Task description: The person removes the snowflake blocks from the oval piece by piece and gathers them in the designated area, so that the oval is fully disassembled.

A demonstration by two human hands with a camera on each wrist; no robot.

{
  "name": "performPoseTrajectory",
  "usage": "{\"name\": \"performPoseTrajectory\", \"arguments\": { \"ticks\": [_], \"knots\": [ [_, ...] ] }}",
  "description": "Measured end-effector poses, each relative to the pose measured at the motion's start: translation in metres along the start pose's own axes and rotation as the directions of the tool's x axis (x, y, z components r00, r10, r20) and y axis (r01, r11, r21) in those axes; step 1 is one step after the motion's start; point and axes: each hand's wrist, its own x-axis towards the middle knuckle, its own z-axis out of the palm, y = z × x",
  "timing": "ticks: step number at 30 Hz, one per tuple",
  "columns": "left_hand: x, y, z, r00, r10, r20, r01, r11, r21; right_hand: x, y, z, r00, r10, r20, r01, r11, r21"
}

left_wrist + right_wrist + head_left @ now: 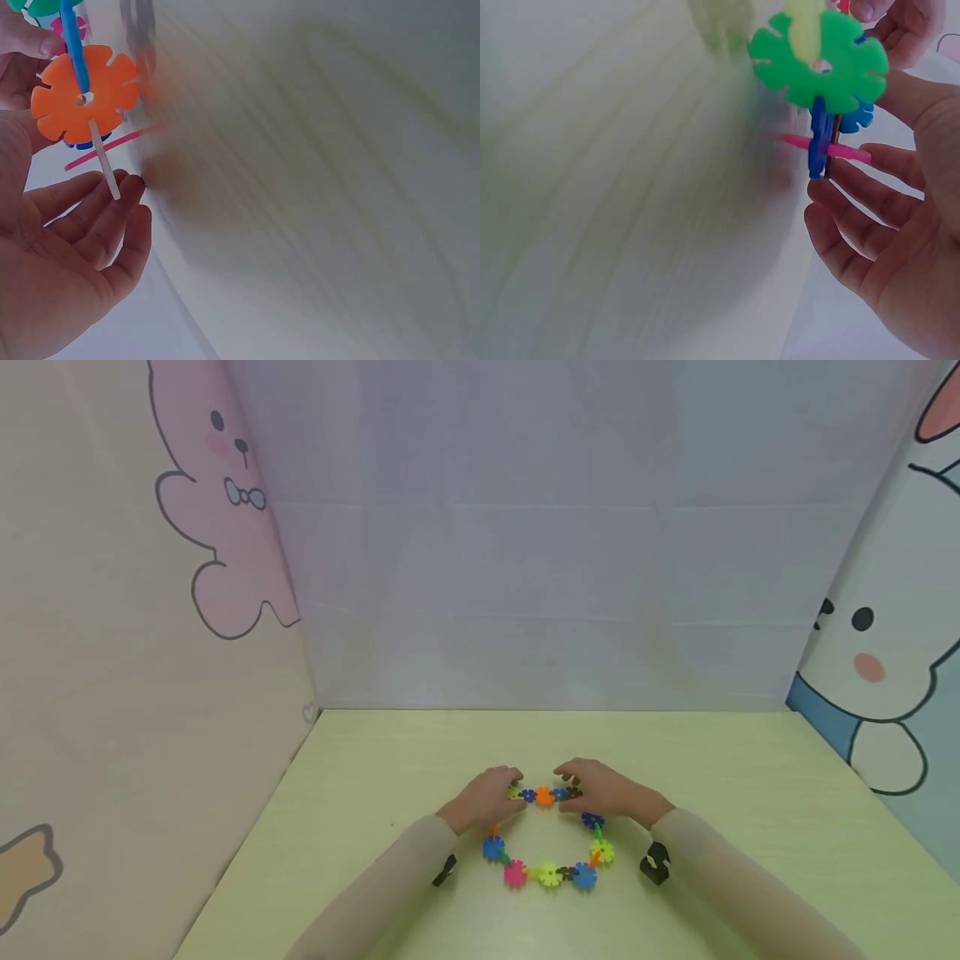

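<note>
Slotted plastic snowflake discs in many colours are joined into a ring (550,874) that lies on the table. My left hand (487,795) curves its fingers and thumb round the ring's far left part. On the far right part my right hand (606,788) does the same, and between the hands an orange disc (544,797) shows. The left wrist view has an orange disc (116,79) in front of my left thumb, with a white disc (105,159) close to the fingertips. In the right wrist view my fingertips are beside a dark blue disc (820,142), below a green disc (851,49).
The pale wooden table (420,743) extends around the ring. A plain light panel (555,568) stands behind it, with cartoon-printed walls on both sides. A black device (656,863) sits at my right wrist, another (445,870) at my left.
</note>
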Motion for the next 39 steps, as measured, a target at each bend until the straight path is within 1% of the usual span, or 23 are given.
{"name": "performPoseTrajectory", "arguments": {
  "ticks": [4,7,12,14,18,22,25,30,32,34,37,39],
  "knots": [
    [0.002,0.003,-0.001,1.000,0.002,-0.012,-0.002,1.000,-0.023,0.005,-0.003,0.002,0.999,-0.023,0.024,0.023,1.000,0.016],
    [0.003,0.005,-0.001,1.000,0.000,-0.015,-0.001,0.999,-0.040,0.008,-0.004,0.005,0.999,-0.023,0.039,0.023,1.000,0.001],
    [0.003,0.007,0.000,0.999,0.014,-0.039,-0.016,0.999,-0.048,0.013,-0.003,0.008,0.999,-0.033,0.042,0.034,0.999,-0.012],
    [0.002,0.009,-0.001,0.998,0.026,-0.058,-0.029,0.998,-0.050,0.014,-0.003,0.008,0.998,-0.048,0.043,0.049,0.999,-0.020],
    [0.001,0.011,-0.003,0.995,0.032,-0.089,-0.037,0.998,-0.053,0.015,-0.002,0.008,0.996,-0.082,0.040,0.084,0.996,-0.031],
    [0.002,0.011,-0.001,0.994,0.029,-0.105,-0.035,0.998,-0.050,0.014,-0.002,0.008,0.992,-0.119,0.037,0.121,0.992,-0.038],
    [0.003,0.011,0.000,0.993,0.037,-0.115,-0.044,0.998,-0.054,0.013,-0.003,0.008,0.990,-0.141,0.033,0.142,0.989,-0.040],
    [0.003,0.012,0.000,0.992,0.049,-0.112,-0.057,0.996,-0.068,0.014,-0.003,0.008,0.988,-0.151,0.030,0.152,0.987,-0.042],
    [0.003,0.010,0.001,0.989,0.073,-0.131,-0.082,0.995,-0.064,0.014,-0.002,0.008,0.988,-0.151,0.030,0.152,0.987,-0.042],
    [0.003,0.011,0.001,0.988,0.077,-0.131,-0.086,0.994,-0.067,0.015,-0.002,0.008,0.988,-0.151,0.031,0.152,0.987,-0.042],
    [0.002,0.011,0.000,0.990,0.068,-0.123,-0.076,0.995,-0.058,0.015,-0.002,0.008,0.987,-0.156,0.028,0.157,0.986,-0.046],
    [0.002,0.012,-0.002,0.995,0.039,-0.094,-0.045,0.997,-0.065,0.014,-0.002,0.008,0.987,-0.160,0.026,0.161,0.986,-0.049]
  ]
}}
